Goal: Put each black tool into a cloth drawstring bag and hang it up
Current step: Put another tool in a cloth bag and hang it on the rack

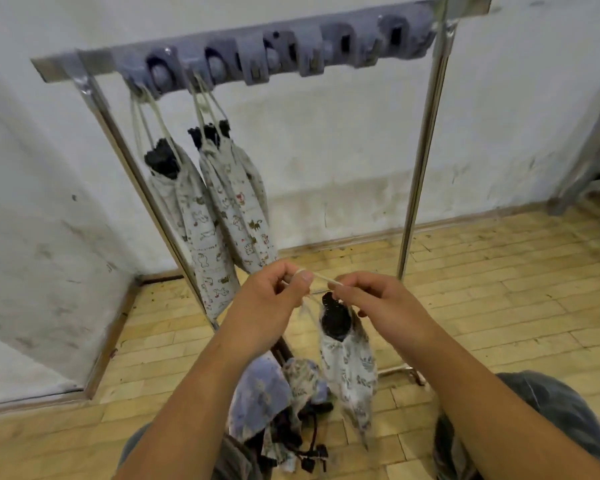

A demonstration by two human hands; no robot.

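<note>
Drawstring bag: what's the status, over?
Left hand and right hand pinch the cord. Bag dangles below, black tool poking out. Nothing blocks free hooks on the rack.

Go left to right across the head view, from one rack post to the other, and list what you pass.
Left rack post → first bunch of hung bags → second bunch of hung bags → bag with a black tool, hanging from the drawstring pinched by left hand and right hand → right rack post.
</note>
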